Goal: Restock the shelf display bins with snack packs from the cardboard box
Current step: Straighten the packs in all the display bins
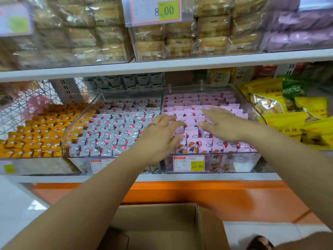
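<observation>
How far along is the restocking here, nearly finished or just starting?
Probably nearly done. The grey packs and pink packs already lie in full rows. The left hand and right hand rest on the pink ones, seemingly tidying. The cardboard box looks empty where visible, so little seems left.

Both bare arms reach out in front, side by side. The left grip (158, 134) is palm down, with its fingers (175, 123) spread and a little bent. The right grip (227, 125) is palm down and flat, its fingers straight and pointing left. The two grips are close but apart.
</observation>
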`<state>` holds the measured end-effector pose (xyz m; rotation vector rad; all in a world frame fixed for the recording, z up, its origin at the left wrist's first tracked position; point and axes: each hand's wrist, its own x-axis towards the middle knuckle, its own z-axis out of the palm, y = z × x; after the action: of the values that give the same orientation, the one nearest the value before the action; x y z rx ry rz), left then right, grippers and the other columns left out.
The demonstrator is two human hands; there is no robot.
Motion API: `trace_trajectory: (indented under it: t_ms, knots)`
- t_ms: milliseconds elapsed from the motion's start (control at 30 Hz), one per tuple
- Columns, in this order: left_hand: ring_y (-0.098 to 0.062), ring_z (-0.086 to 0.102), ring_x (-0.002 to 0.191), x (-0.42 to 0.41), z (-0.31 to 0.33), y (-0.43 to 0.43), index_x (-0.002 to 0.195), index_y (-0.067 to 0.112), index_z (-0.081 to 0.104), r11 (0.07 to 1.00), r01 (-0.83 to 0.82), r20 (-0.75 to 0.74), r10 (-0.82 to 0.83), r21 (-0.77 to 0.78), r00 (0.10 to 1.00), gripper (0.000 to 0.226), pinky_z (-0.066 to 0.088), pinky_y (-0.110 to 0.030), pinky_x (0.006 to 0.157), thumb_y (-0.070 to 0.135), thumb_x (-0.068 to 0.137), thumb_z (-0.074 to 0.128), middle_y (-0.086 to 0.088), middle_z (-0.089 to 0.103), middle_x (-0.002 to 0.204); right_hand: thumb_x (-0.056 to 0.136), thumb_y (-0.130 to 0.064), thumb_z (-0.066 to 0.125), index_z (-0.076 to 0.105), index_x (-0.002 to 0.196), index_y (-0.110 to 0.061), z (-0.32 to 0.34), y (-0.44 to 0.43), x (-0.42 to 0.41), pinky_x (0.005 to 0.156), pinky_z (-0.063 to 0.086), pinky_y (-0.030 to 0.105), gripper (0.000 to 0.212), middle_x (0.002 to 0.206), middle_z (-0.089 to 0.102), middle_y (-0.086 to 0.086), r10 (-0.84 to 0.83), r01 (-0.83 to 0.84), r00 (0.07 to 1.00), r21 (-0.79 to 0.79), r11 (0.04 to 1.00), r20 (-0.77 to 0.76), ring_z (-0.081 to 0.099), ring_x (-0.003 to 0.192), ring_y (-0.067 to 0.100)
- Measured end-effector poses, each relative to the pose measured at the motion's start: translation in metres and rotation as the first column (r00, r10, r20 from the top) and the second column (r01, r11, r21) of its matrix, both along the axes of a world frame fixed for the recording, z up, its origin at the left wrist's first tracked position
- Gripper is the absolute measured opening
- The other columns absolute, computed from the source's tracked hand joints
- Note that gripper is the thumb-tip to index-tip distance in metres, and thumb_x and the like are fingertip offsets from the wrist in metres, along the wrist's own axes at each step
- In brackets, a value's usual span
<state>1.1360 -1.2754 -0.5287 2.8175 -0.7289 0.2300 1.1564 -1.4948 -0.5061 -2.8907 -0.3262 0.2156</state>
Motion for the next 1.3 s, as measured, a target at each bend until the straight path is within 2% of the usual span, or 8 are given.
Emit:
trace_trajectory:
  t_ms: [133,233,333,500,667,867,1067,1300]
  knots:
    - [-0.014,0.019,0.14,-0.016,0.004,0.018,0.14,0.027,0.044,0.984,-0.043,-0.007,0.042,-0.175,0.999,0.051,0.023,-0.035,0.112,0.047,0.093,0.05,0.007,0.031,0.15,0.101,-0.037,0.036,0.029,0.149,-0.026,-0.017,0.029,-0.04,0.118,0.013,0.029,0.049,0.157,0.019,-0.008,0.212,-0.236,0.966,0.173,0.956,0.148,0.017,0.144,0.011]
    - [-0.013,0.021,0.139,-0.023,0.004,0.025,0.126,0.025,0.059,0.968,-0.061,-0.015,0.059,-0.245,0.998,0.039,0.024,-0.032,0.11,0.041,0.09,0.058,0.009,0.034,0.147,0.098,-0.037,0.045,0.049,0.137,-0.029,-0.028,0.033,-0.04,0.113,0.025,0.037,0.04,0.153,0.029,-0.012,0.134,-0.183,0.962,0.195,0.963,0.239,0.027,0.14,0.013]
    - [-0.015,0.025,0.137,-0.021,0.005,0.021,0.119,0.024,0.063,0.977,-0.086,0.021,0.092,-0.194,0.996,0.032,0.029,-0.035,0.107,0.038,0.091,0.06,0.009,0.035,0.147,0.095,-0.037,0.052,0.062,0.124,-0.026,-0.026,0.035,-0.031,0.109,0.03,0.042,0.033,0.147,0.041,-0.008,0.099,-0.157,0.956,0.199,0.967,0.274,0.033,0.134,0.017]
    - [-0.017,0.024,0.138,-0.016,0.008,0.016,0.119,0.022,0.062,0.988,-0.093,0.002,0.094,-0.122,0.996,0.034,0.032,-0.039,0.107,0.04,0.092,0.058,0.007,0.034,0.148,0.094,-0.038,0.054,0.065,0.118,-0.025,-0.026,0.032,-0.032,0.108,0.028,0.041,0.03,0.144,0.043,-0.006,0.126,-0.178,0.956,0.182,0.967,0.267,0.032,0.131,0.017]
    - [-0.013,0.022,0.139,-0.026,0.019,0.016,0.12,0.024,0.064,0.999,0.037,0.031,-0.036,-0.008,0.999,0.032,0.022,-0.031,0.11,0.038,0.091,0.059,0.009,0.049,0.139,0.091,-0.048,0.053,0.067,0.116,-0.026,-0.018,0.027,-0.048,0.108,0.028,0.037,0.036,0.146,0.039,-0.007,0.211,-0.232,0.952,0.075,0.97,0.224,0.036,0.13,0.015]
    - [-0.014,0.018,0.144,-0.024,0.028,0.016,0.141,0.028,0.043,0.987,0.025,0.036,-0.031,0.157,0.999,0.052,0.017,-0.032,0.114,0.037,0.092,0.059,-0.001,0.045,0.145,0.087,-0.041,0.063,0.067,0.117,-0.02,-0.023,0.051,-0.038,0.097,0.04,0.04,0.037,0.127,0.048,-0.004,0.091,-0.169,0.949,0.242,0.955,0.303,0.043,0.116,0.016]
    - [-0.015,0.021,0.142,-0.031,0.022,0.017,0.137,0.023,0.05,0.999,0.038,0.023,-0.038,0.025,0.999,0.05,0.021,-0.033,0.112,0.03,0.09,0.064,0.001,0.047,0.144,0.09,-0.047,0.056,0.062,0.125,-0.02,-0.025,0.046,-0.035,0.103,0.034,0.04,0.045,0.139,0.041,-0.001,0.179,-0.218,0.944,0.119,0.969,0.277,0.036,0.126,0.019]
    - [-0.019,0.029,0.137,-0.038,0.014,0.018,0.129,0.019,0.058,0.999,0.033,0.109,-0.03,-0.021,0.994,0.043,0.023,-0.028,0.108,0.027,0.088,0.066,-0.003,0.06,0.128,0.089,-0.04,0.061,0.063,0.123,-0.011,-0.026,0.045,-0.038,0.103,0.034,0.035,0.044,0.14,0.04,0.005,0.183,-0.237,0.936,0.153,0.959,0.3,0.039,0.126,0.021]
